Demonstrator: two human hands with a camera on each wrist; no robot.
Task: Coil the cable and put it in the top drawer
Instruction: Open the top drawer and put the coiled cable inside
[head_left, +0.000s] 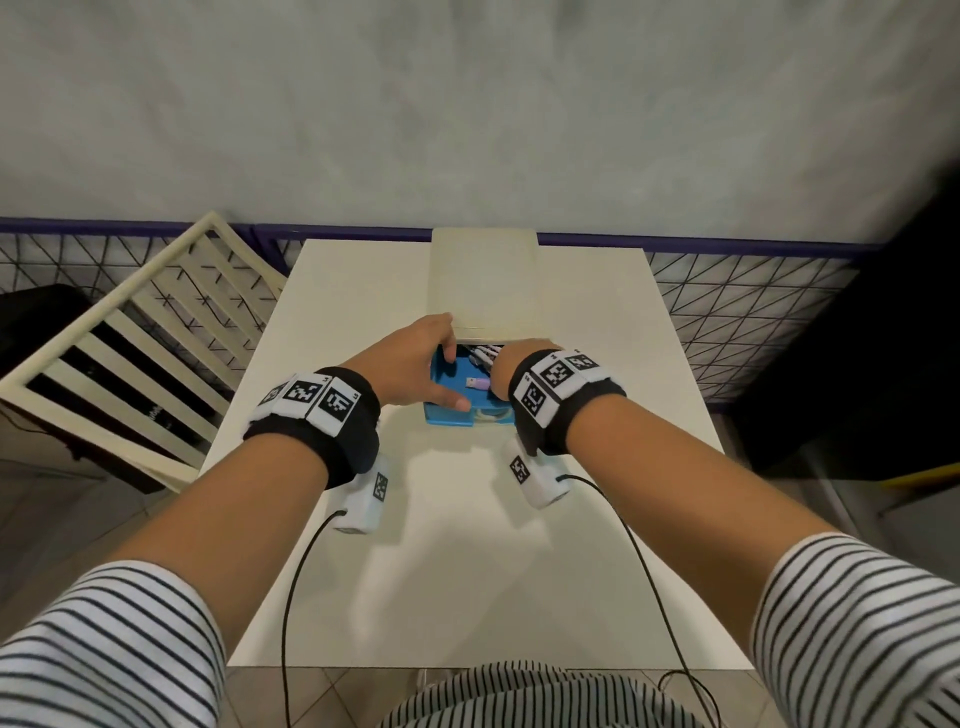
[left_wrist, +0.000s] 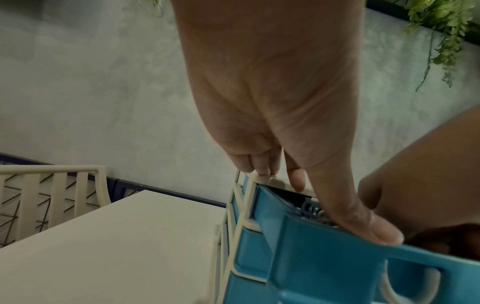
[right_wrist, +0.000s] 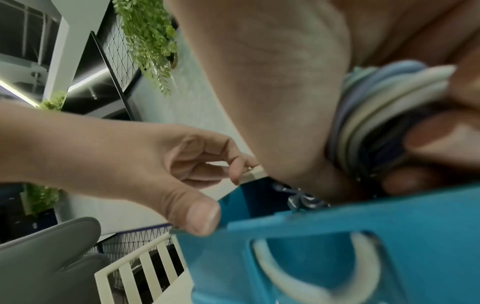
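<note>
head view, nearest the camera: two forearms in striped sleeves (head_left: 857, 623) reach forward over the white bench (head_left: 467, 545), each wrist carrying a black band with printed markers and a small white camera unit trailing a black lead.

beyond the wrists, the blue top drawer (head_left: 448, 415) of a cream drawer unit (head_left: 485, 275) stands pulled out toward the person. left hand (head_left: 415, 364): thumb laid on the drawer's front rim, remaining fingers extended to the cream frame edge above the drawer; this grip rests on the unit and encloses nothing. in the left wrist view the thumb (left_wrist: 374, 230) presses the blue rim and the fingertips (left_wrist: 262, 168) touch the cream top edge.

right hand (head_left: 511, 358): lowered into the open drawer, largely hidden by its wristband in the head view. the right wrist view shows its fingers (right_wrist: 441, 139) curled round the coiled cable (right_wrist: 384, 107), a bundle of pale blue and white loops, held just above the drawer's interior. a lilac usb plug (head_left: 477, 383) lies inside the drawer between the two hands.

further back, a cream slatted chair (head_left: 156, 338) stands left of the bench.
</note>
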